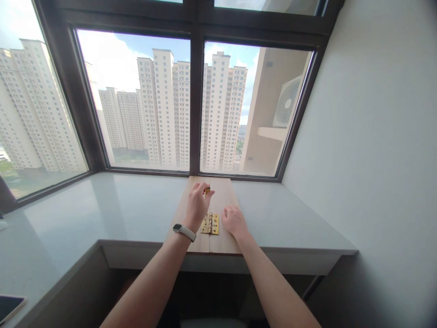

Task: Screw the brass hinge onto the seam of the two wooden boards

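My left hand [198,202], with a pale band on its wrist, is pinched round what looks like a screwdriver [208,190] with a yellow-and-black handle. Its shaft is mostly hidden behind the hand. Just below lies a brass-coloured hinge [214,224], flat across the seam between two light wooden boards [221,193]. Dark holes or screws dot its leaves; which they are I cannot tell. To the hinge's right, my right hand [234,219] rests on the right board with its fingers curled in. Whatever those fingers may hold is hidden.
The boards lie on a pale windowsill counter [283,214], reaching from its front edge to the dark window frame [195,114]. A white wall [368,136] bounds the right side. At the lower left, a dark flat device [11,307] lies on the counter.
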`<state>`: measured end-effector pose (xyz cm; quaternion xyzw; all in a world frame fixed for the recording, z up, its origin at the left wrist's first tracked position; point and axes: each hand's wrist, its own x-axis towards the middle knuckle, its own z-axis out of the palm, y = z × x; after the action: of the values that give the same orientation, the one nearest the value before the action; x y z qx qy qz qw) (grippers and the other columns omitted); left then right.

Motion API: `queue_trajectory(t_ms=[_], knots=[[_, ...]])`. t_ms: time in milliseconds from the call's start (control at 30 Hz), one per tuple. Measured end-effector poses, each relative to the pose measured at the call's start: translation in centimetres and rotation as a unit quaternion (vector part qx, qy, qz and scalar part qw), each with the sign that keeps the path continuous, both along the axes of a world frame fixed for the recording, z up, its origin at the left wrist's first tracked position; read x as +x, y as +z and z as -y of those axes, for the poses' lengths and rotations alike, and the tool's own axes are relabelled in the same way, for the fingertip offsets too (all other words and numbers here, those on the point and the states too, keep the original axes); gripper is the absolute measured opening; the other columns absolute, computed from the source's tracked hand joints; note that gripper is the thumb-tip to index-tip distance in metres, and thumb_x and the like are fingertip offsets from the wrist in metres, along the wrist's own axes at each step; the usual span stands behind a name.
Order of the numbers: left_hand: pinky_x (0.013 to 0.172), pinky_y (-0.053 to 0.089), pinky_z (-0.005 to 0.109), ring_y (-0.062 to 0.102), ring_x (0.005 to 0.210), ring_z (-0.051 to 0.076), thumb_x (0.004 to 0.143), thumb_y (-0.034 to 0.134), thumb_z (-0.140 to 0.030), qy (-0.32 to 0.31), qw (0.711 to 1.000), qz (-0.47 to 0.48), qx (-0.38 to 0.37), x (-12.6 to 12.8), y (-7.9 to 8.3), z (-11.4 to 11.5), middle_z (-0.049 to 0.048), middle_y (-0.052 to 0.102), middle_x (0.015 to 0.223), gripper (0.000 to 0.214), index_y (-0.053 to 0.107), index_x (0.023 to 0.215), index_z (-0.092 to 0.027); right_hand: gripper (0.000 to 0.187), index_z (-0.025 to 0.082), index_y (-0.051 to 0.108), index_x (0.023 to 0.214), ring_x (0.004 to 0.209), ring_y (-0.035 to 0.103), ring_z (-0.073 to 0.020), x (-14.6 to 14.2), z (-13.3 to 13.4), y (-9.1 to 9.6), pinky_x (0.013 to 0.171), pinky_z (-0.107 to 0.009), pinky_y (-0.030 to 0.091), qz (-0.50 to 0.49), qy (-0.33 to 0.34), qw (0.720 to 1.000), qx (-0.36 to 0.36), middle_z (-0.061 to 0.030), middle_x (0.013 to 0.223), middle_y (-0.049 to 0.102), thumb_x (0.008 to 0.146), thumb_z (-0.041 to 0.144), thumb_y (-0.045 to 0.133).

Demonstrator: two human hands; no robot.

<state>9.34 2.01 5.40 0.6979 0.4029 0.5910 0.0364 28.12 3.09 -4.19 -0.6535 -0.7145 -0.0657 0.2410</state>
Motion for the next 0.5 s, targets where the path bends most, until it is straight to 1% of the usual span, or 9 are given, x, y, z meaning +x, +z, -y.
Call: queue_trajectory(t_ms=[100,300,400,500], knots=[[0.073,0.054,0.032,0.063,0.078,0.018,0.091,0.065,-0.022,0.003,1.0,0.006,-0.006,-0.04,0.04,-0.19,0.0061,0.063,0.097,0.009,0.064,0.1,-0.021,0.026,0.019,0.069,0.099,0.105,0.057,-0.0221,0.04,0.0,-0.05,0.095,-0.029,0.036,0.002,0.0,1.0,0.001,-0.0106,0.104,0.069,0.099,0.031,0.047],[0.075,0.054,0.034,0.064,0.081,0.019,0.094,0.06,-0.019,0.007,1.0,0.003,0.0,-0.05,0.17,-0.33,0.0079,0.064,0.099,0.017,0.064,0.11,-0.021,0.026,0.019,0.069,0.096,0.105,0.057,-0.0219,0.04,-0.07,-0.11,0.096,-0.029,0.036,0.001,0.0,1.0,0.002,-0.0102,0.104,0.069,0.099,0.032,0.047],[0.077,0.054,0.034,0.064,0.082,0.019,0.094,0.061,-0.022,0.004,1.0,-0.001,0.007,-0.12,0.22,-0.24,0.0073,0.064,0.097,0.013,0.064,0.107,-0.021,0.025,0.019,0.069,0.095,0.105,0.057,-0.0219,0.02,-0.12,-0.14,0.096,-0.029,0.036,-0.001,-0.001,1.0,0.003,-0.0103,0.103,0.069,0.099,0.032,0.048],[0.075,0.054,0.033,0.063,0.08,0.018,0.091,0.067,-0.027,0.004,1.0,-0.007,0.005,-0.21,0.18,-0.16,0.0068,0.063,0.097,0.013,0.065,0.103,-0.021,0.025,0.019,0.069,0.096,0.104,0.057,-0.0218,0.04,-0.16,-0.2,0.096,-0.029,0.036,-0.003,-0.001,1.0,0.008,-0.0103,0.102,0.069,0.099,0.033,0.048]])
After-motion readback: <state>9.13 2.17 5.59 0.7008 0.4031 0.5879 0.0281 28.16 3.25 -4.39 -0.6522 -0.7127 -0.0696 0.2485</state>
